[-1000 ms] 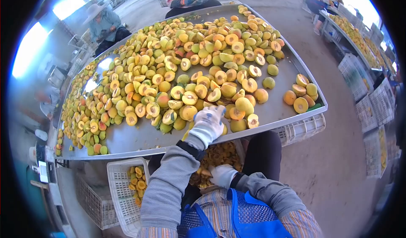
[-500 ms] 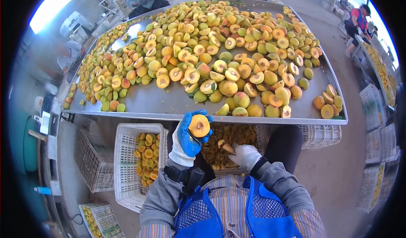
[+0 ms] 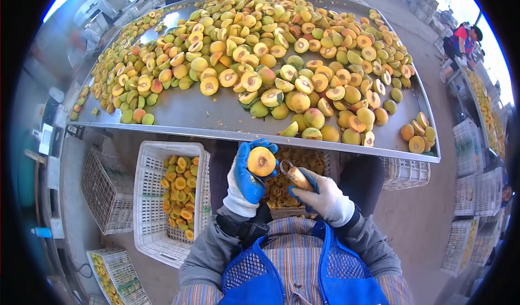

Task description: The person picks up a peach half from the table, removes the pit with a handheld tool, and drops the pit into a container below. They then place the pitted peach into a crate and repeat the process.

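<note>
Our left hand [image 3: 246, 181] cups 1 peach half [image 3: 261, 161], fingers curled round it, at 6 o'clock below the table [image 3: 216, 127]. At its 3 o'clock, our right hand [image 3: 326, 198] pinches a pitting tool [image 3: 298, 177].

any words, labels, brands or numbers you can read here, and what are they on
None: no readable text in this view.
The white crate, metal table, blue vest and the gloves on the left hand, holding a fruit half, and right hand, holding a small tool, show no print.
</note>
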Demonstrator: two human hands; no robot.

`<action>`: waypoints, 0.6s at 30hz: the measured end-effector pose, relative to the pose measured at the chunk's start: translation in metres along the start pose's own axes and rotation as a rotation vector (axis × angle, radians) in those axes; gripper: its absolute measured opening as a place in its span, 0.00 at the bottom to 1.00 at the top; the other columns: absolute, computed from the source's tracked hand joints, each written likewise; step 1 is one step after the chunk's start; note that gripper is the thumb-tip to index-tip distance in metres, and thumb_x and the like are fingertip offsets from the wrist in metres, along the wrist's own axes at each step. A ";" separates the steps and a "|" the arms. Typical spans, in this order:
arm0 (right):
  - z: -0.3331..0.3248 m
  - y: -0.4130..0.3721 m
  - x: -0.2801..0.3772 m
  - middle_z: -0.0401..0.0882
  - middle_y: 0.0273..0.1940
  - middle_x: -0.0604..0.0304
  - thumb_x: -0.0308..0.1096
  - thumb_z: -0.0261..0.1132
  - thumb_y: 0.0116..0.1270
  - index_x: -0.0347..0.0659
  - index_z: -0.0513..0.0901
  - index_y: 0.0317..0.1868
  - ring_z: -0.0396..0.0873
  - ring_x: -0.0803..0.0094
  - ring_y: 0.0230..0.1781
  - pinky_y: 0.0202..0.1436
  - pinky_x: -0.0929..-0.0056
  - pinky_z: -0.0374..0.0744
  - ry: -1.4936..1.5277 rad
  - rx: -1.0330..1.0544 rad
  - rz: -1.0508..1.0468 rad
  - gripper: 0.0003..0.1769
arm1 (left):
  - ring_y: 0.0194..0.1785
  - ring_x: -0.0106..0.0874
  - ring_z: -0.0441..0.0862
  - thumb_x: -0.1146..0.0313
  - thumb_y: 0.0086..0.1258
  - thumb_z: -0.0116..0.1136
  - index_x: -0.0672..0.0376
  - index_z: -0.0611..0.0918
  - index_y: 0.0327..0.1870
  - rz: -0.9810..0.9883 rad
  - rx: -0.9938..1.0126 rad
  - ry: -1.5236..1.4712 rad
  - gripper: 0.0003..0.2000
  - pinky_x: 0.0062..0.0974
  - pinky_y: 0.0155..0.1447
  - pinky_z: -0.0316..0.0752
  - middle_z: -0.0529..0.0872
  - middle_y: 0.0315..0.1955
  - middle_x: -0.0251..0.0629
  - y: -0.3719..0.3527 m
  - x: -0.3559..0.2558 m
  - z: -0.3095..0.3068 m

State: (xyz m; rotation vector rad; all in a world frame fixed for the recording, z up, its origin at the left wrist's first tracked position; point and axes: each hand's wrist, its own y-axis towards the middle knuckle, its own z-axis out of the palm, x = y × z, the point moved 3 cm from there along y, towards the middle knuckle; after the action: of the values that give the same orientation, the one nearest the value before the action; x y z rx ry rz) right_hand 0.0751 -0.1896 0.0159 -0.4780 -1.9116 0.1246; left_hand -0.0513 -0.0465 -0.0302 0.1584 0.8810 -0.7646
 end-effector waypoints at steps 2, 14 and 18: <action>0.009 -0.003 0.005 0.83 0.35 0.40 0.46 0.65 0.66 0.39 0.70 0.66 0.85 0.49 0.39 0.43 0.60 0.80 -0.029 -0.012 0.033 0.32 | 0.54 0.38 0.81 0.53 0.81 0.38 0.66 0.74 0.60 0.067 -0.001 0.040 0.24 0.34 0.56 0.80 0.82 0.52 0.50 0.000 0.007 0.007; 0.020 -0.003 -0.010 0.83 0.32 0.43 0.45 0.64 0.66 0.34 0.73 0.60 0.84 0.49 0.33 0.37 0.56 0.81 -0.367 -0.259 -0.136 0.29 | 0.47 0.35 0.82 0.49 0.80 0.37 0.66 0.76 0.56 -0.012 -0.019 -0.049 0.26 0.33 0.56 0.78 0.83 0.46 0.47 -0.013 0.021 0.034; 0.039 0.004 -0.032 0.84 0.31 0.45 0.41 0.65 0.64 0.35 0.74 0.59 0.84 0.51 0.33 0.37 0.57 0.81 -0.254 -0.232 -0.056 0.26 | 0.45 0.34 0.83 0.51 0.81 0.38 0.65 0.77 0.53 0.092 -0.025 0.208 0.23 0.30 0.52 0.80 0.84 0.42 0.44 -0.019 0.027 0.036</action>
State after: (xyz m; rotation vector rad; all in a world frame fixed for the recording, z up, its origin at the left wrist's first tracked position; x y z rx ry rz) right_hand 0.0509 -0.1930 -0.0280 -0.5859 -2.1991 -0.0785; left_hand -0.0300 -0.0900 -0.0240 0.2580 1.0721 -0.6589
